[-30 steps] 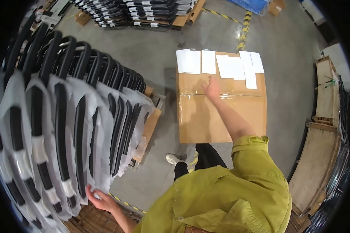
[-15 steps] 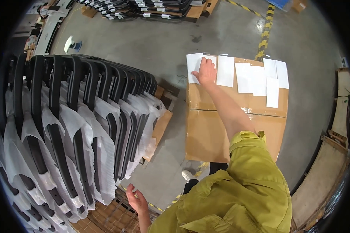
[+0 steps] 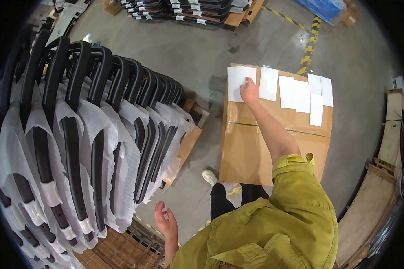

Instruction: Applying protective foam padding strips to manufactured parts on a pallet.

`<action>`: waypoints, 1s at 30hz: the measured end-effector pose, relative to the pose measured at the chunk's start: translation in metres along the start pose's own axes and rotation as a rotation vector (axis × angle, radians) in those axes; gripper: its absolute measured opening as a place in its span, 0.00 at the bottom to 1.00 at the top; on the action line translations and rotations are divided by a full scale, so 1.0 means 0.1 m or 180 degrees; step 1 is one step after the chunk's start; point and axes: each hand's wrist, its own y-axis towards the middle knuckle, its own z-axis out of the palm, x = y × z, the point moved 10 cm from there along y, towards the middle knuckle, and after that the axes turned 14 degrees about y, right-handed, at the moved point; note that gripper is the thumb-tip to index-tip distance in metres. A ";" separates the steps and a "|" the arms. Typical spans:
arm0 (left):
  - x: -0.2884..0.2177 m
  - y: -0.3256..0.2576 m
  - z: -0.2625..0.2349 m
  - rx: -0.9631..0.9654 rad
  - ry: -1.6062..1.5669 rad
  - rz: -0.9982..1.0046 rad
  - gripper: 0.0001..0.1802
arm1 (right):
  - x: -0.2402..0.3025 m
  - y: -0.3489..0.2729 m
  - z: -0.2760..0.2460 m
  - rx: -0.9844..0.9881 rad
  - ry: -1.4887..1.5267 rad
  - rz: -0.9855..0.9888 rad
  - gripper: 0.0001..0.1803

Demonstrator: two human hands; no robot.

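Observation:
A brown cardboard box (image 3: 251,152) with a taped seam stands in front of me. Several white paper sheets (image 3: 268,84) lie in a row along its far part, some overlapping. My right hand (image 3: 249,93) is over the overlapping sheets at the far left corner; its fingers are drawn together at the edge of a white sheet (image 3: 236,85), partly hiding it. My left hand (image 3: 166,220) hangs low beside the stacked frames, empty, its fingers loosely bent and apart.
Black curved tubular frames (image 3: 78,71) wrapped in white foam sheet (image 3: 125,166) stand stacked at the left. More black frames (image 3: 197,13) lie at the far side. Wooden boards (image 3: 368,206) line the right. Yellow-black tape (image 3: 310,45) marks the grey floor.
My right hand has gone from spread flat on the corner sheets to fingers drawn in. My left hand has risen slightly rightward. The view has shifted, and more of my legs shows.

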 end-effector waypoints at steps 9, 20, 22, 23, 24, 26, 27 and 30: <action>-0.05 0.36 0.09 0.0149 -0.0303 0.0641 0.17 | -0.29 -0.40 -0.10 0.0259 0.1096 0.0538 0.09; -1.42 1.21 1.68 0.1515 -0.1208 0.0652 0.30 | -0.10 -1.25 0.02 0.1094 0.3097 0.1232 0.10; -1.68 1.26 2.04 0.1725 -0.2052 0.0055 0.29 | 0.01 -1.53 -0.04 0.1171 0.3228 0.1261 0.10; -1.85 1.23 2.26 0.2363 -0.2508 -0.0077 0.26 | 0.05 -1.66 -0.08 0.1243 0.3375 0.1288 0.10; -1.99 1.14 2.43 0.3005 -0.2950 -0.0224 0.23 | 0.07 -1.76 -0.16 0.1228 0.3371 0.1319 0.10; -1.98 1.07 2.51 0.3104 -0.3009 -0.0429 0.20 | 0.16 -1.90 -0.26 0.1515 0.3182 0.1178 0.11; -1.96 1.03 2.55 0.3174 -0.3078 -0.0615 0.18 | 0.09 -1.91 -0.30 0.1682 0.3010 0.1204 0.13; -1.91 0.98 2.45 0.2998 -0.3027 -0.0649 0.14 | -0.08 -1.58 -0.88 0.0786 0.1943 0.0173 0.18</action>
